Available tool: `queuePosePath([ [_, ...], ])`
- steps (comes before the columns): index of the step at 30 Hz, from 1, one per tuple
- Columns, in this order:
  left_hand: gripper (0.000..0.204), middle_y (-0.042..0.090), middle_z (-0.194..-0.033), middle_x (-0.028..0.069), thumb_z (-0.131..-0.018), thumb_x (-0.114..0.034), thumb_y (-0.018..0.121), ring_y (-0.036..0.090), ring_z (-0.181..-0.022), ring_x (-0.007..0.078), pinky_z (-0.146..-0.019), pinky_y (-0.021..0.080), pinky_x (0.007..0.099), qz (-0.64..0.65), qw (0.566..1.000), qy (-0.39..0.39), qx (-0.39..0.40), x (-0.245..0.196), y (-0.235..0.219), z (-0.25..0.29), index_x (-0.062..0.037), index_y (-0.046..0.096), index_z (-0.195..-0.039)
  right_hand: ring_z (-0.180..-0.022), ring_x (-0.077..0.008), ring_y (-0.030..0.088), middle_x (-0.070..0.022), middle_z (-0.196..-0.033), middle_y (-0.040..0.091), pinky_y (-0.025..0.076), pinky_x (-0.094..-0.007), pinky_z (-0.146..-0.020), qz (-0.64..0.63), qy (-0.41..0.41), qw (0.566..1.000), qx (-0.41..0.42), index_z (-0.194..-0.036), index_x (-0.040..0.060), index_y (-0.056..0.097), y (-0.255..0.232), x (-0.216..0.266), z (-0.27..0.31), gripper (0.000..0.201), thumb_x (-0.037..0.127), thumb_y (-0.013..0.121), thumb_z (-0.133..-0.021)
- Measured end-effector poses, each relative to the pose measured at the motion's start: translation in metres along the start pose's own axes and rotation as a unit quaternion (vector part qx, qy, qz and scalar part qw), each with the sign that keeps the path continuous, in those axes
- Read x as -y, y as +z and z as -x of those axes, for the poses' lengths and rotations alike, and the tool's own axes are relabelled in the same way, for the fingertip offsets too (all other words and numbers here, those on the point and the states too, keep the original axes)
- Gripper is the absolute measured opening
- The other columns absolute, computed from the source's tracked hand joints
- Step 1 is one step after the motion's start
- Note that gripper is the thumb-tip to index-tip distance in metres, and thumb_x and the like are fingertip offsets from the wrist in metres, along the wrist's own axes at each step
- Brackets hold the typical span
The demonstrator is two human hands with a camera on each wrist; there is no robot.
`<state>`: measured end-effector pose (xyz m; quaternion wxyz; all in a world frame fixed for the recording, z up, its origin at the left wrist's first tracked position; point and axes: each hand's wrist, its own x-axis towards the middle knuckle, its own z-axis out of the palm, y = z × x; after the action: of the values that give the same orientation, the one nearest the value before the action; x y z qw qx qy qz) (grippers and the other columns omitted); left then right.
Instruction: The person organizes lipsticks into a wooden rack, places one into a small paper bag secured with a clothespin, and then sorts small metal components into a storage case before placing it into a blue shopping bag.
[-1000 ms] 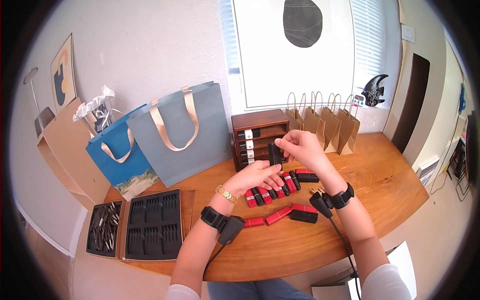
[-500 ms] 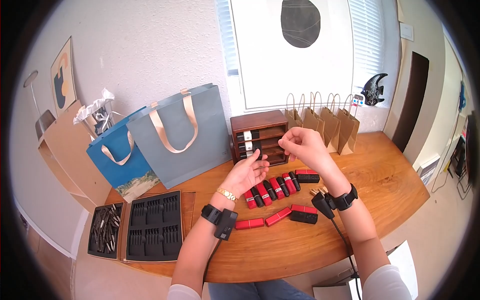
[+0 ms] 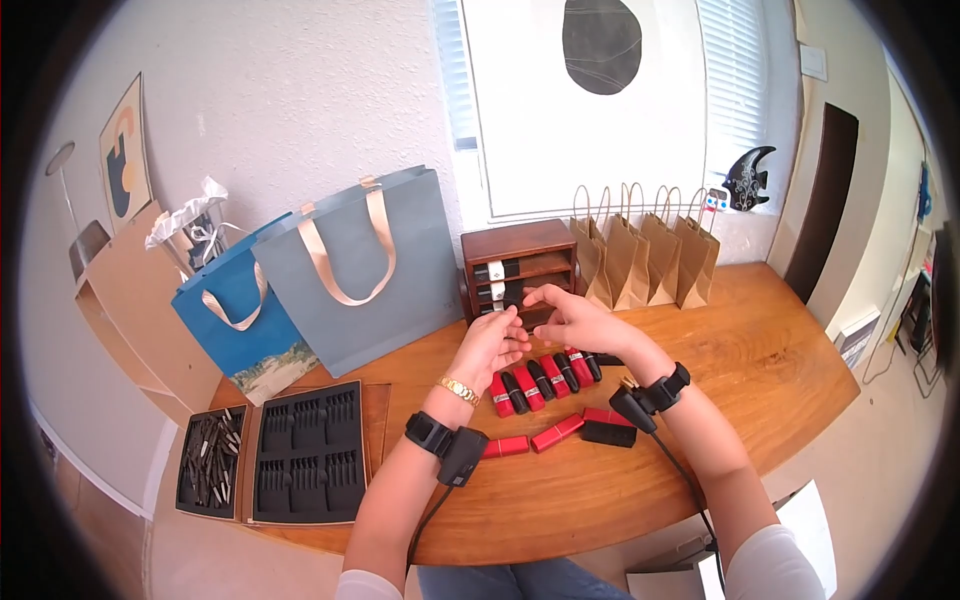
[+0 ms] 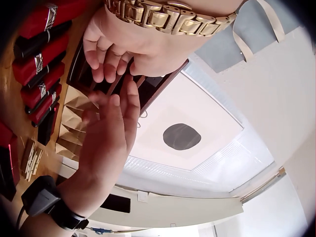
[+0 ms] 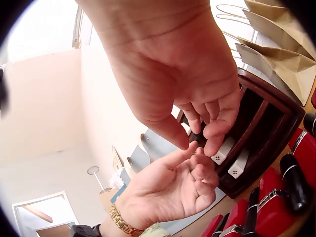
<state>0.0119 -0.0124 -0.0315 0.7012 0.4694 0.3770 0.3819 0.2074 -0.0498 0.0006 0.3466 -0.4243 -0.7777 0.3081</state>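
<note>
In the head view my left hand (image 3: 490, 345) is turned palm up in front of a small dark wooden rack (image 3: 515, 240), its fingers loosely bent. My right hand (image 3: 590, 325) comes in from the right with relaxed fingers, fingertips close to those of the left. The right wrist view has nothing showing between the fingers of either hand. White-and-black pieces (image 5: 238, 164) lie in the rack's slots, partly hidden behind the hands. Below the hands runs a row of red lipstick-like tubes (image 3: 527, 390) with silver bands, alternating with black tubes (image 3: 516, 393).
Red boxes (image 3: 556, 432) and a black box (image 3: 607, 432) lie nearer on the wooden table (image 3: 760, 340). At left stand a black slotted tray (image 3: 306, 450), a box of dark sticks (image 3: 210, 450) and a grey gift bag (image 3: 380, 280). Brown paper bags (image 3: 627, 270) stand behind right.
A second ago both hands were at a small black piece; it no longer shows in them. The left hand has shifted left, and the right has come down and left toward it.
</note>
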Motion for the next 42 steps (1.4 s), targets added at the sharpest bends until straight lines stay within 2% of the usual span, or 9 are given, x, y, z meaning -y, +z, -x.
queuePosePath([
  [4, 0.017, 0.065, -0.082, 0.0014, -0.103, -0.022, 0.054, 0.065, -0.077, 0.0142, -0.068, 0.053, 0.0277, -0.012, 0.999, 0.039, -0.019, -0.001, -0.001, 0.000, -0.0083, 0.063, -0.106, -0.080, -0.0170, 0.066, -0.0161, -0.136, 0.054, 0.054, -0.0311, -0.068, -0.013, 0.007, 1.000, 0.026, -0.135, 0.0030, 0.044, -0.001, -0.006, -0.008, 0.050, 0.009, 0.065, -0.090],
  [8, 0.017, 0.066, -0.087, 0.0027, -0.102, -0.017, 0.052, 0.065, -0.078, 0.0133, -0.070, 0.053, 0.0266, 0.022, 0.996, 0.082, -0.004, 0.000, 0.000, -0.001, -0.0072, 0.064, -0.110, -0.091, -0.0166, 0.066, -0.0171, -0.143, 0.047, 0.055, -0.0309, -0.070, -0.070, 0.041, 0.995, 0.052, -0.139, 0.0044, 0.040, 0.000, -0.008, -0.010, 0.053, 0.004, 0.059, -0.090],
  [15, 0.029, 0.069, -0.100, 0.0080, -0.101, -0.009, 0.050, 0.066, -0.083, 0.0137, -0.073, 0.054, 0.0266, 0.007, 0.996, 0.081, -0.021, -0.002, 0.007, 0.004, -0.0055, 0.057, -0.128, -0.100, -0.0170, 0.065, -0.0227, -0.154, 0.031, 0.054, -0.0313, -0.080, -0.145, 0.022, 0.986, 0.077, -0.140, 0.0061, 0.036, 0.003, -0.033, -0.019, 0.058, -0.005, 0.051, -0.085],
  [19, 0.039, 0.070, -0.102, 0.0094, -0.100, -0.009, 0.052, 0.067, -0.085, 0.0142, -0.074, 0.053, 0.0272, 0.001, 0.997, 0.074, -0.018, -0.002, 0.009, 0.005, -0.0057, 0.047, -0.138, -0.104, -0.0172, 0.062, -0.0209, -0.153, 0.034, 0.051, -0.0294, -0.082, -0.191, 0.002, 0.979, 0.067, -0.136, 0.0092, 0.041, 0.004, -0.043, -0.022, 0.056, -0.009, 0.052, -0.083],
  [21, 0.042, 0.070, -0.102, 0.0094, -0.099, -0.010, 0.052, 0.067, -0.085, 0.0142, -0.074, 0.053, 0.0271, -0.001, 0.997, 0.075, -0.014, -0.003, 0.009, 0.006, -0.0057, 0.045, -0.140, -0.106, -0.0184, 0.061, -0.0235, -0.163, 0.011, 0.052, -0.0304, -0.084, -0.181, -0.003, 0.979, 0.094, -0.131, 0.0094, 0.043, 0.000, -0.041, -0.021, 0.055, -0.011, 0.055, -0.082],
  [27, 0.048, 0.070, -0.100, 0.0093, -0.099, -0.011, 0.053, 0.066, -0.084, 0.0138, -0.075, 0.052, 0.0268, -0.033, 0.996, 0.079, -0.004, -0.009, 0.016, 0.013, -0.0048, 0.040, -0.145, -0.091, -0.0182, 0.066, -0.0251, -0.156, 0.030, 0.053, -0.0314, -0.080, -0.009, -0.004, 1.000, -0.002, -0.122, 0.0046, 0.053, 0.000, -0.033, -0.020, 0.042, -0.006, 0.056, -0.081],
  [37, 0.038, 0.067, -0.089, 0.0047, -0.097, -0.015, 0.059, 0.063, -0.075, 0.0105, -0.067, 0.050, 0.0233, -0.088, 0.993, 0.077, 0.031, -0.010, 0.017, 0.013, -0.0040, 0.047, -0.131, -0.089, -0.0176, 0.069, -0.0262, -0.158, 0.030, 0.054, -0.0324, -0.080, -0.096, -0.020, 0.993, 0.060, -0.116, 0.0049, 0.059, -0.005, -0.023, -0.011, 0.035, -0.003, 0.059, -0.082],
  [40, 0.029, 0.065, -0.086, 0.0037, -0.095, -0.016, 0.063, 0.061, -0.069, 0.0092, -0.061, 0.048, 0.0223, -0.166, 0.979, 0.121, -0.005, -0.004, 0.027, 0.015, -0.0041, 0.051, -0.119, -0.097, -0.0175, 0.066, -0.0199, -0.150, 0.044, 0.053, -0.0317, -0.084, -0.011, -0.027, 0.998, 0.051, -0.116, 0.0040, 0.062, -0.016, -0.012, -0.009, 0.029, 0.000, 0.061, -0.087],
  [42, 0.026, 0.063, -0.079, 0.0026, -0.094, -0.015, 0.065, 0.058, -0.064, 0.0081, -0.057, 0.046, 0.0219, -0.158, 0.976, 0.145, -0.028, 0.000, 0.037, 0.020, -0.0036, 0.051, -0.111, -0.097, -0.0198, 0.067, -0.0191, -0.128, 0.063, 0.053, -0.0330, -0.084, 0.110, -0.004, 0.993, 0.053, -0.111, 0.0024, 0.065, -0.026, 0.003, -0.004, 0.023, 0.004, 0.064, -0.088],
])
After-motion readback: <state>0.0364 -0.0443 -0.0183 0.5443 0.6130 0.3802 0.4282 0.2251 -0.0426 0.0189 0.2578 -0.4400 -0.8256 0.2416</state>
